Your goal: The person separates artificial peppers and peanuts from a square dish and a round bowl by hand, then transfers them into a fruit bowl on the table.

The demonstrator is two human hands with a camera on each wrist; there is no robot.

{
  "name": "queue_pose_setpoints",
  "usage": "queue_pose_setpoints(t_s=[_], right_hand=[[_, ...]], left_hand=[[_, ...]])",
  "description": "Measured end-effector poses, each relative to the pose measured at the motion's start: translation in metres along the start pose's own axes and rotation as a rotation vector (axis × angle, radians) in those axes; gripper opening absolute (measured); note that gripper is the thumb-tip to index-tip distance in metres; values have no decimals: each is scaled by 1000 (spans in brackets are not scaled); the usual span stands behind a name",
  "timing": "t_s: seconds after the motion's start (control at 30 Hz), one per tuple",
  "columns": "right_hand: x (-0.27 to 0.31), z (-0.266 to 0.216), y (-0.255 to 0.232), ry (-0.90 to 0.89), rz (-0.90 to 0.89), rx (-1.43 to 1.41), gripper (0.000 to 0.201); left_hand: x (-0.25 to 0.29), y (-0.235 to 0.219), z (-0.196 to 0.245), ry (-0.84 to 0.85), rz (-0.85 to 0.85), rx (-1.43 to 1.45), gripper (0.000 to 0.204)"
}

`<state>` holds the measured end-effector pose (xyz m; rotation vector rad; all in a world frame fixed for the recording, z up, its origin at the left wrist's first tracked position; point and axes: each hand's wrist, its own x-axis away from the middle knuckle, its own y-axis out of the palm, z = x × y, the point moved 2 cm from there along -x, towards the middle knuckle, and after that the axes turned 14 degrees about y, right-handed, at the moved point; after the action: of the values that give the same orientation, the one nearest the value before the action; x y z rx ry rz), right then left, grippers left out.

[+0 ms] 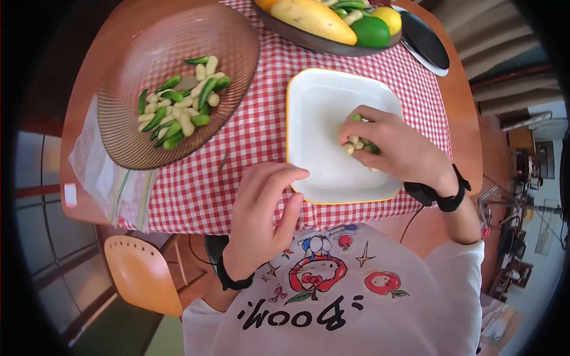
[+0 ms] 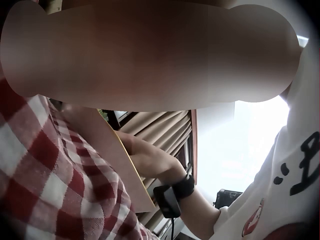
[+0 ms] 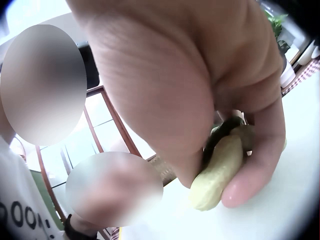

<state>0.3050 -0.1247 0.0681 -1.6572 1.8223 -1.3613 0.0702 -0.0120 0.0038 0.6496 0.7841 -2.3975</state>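
Note:
My right hand (image 1: 392, 139) grips a small bunch of pale peanuts (image 1: 356, 143) and green chillies, low over the right side of a white tray (image 1: 314, 130) with a yellow rim. In the right wrist view a pale peanut (image 3: 218, 172) shows between the thumb and a fingertip, with a dark green chilli (image 3: 225, 131) behind it. My left hand (image 1: 261, 204) is at the tray's near left corner, its index fingertip over the rim and the thumb beside it. A ribbed brown glass bowl (image 1: 133, 127) at the left holds peanuts (image 1: 186, 124) and green chillies (image 1: 208, 91).
A dark bowl (image 1: 303, 41) of fruit stands at the back, with a yellow mango-like fruit (image 1: 314, 22) in it. A black plate (image 1: 426, 44) lies at the far right. Under the glass bowl sits a clear zip bag (image 1: 127, 193). A red checked cloth (image 1: 196, 190) covers the table.

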Motion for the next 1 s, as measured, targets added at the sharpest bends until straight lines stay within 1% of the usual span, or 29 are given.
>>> queue_pose_setpoints(t_s=[0.03,0.1,0.17,0.2,0.23,0.3,0.33,0.4,0.43,0.5,0.53,0.6,0.73,0.8,0.83,0.9,0.93,1.0], right_hand=[[2,2,6,13,23,-48,31],[7,5,18,11,55,-84,30],[12,5,23,-20,106,-95,31],[13,6,24,-1,74,-97,37],[16,6,23,6,76,-104,37],[22,5,20,33,67,-128,49],[25,6,21,34,66,-132,49],[32,8,19,15,184,-48,60],[35,7,20,15,183,-48,60],[40,7,19,71,261,50,68],[40,7,20,67,262,50,68],[39,11,27,89,279,46,73],[37,14,37,90,322,3,69],[37,15,42,160,244,-223,62],[36,16,45,159,245,-226,62],[37,17,48,81,332,-213,54],[37,18,48,83,330,-216,54],[40,17,46,56,340,-231,51]], left_hand=[[-5,4,1,87,-20,-80,31],[-11,11,2,69,-41,-11,31],[-21,13,7,116,-39,-38,30],[-24,15,7,125,-60,-38,30],[-26,17,7,125,-69,-34,30],[-30,20,5,118,-98,-31,35],[-32,21,4,116,-102,-30,35],[-37,23,4,61,-202,-42,48],[-41,23,6,60,-202,-42,48],[-49,24,8,26,-317,-91,61],[-52,26,8,26,-315,-94,61],[-54,31,7,40,-400,-225,72],[-55,38,7,49,-465,-246,74],[-52,42,4,-48,-463,-127,72],[-51,43,2,-47,-466,-129,72],[-50,45,0,-26,-446,-168,68],[-50,45,1,-28,-449,-167,68],[-52,43,3,-58,-430,-77,62]])
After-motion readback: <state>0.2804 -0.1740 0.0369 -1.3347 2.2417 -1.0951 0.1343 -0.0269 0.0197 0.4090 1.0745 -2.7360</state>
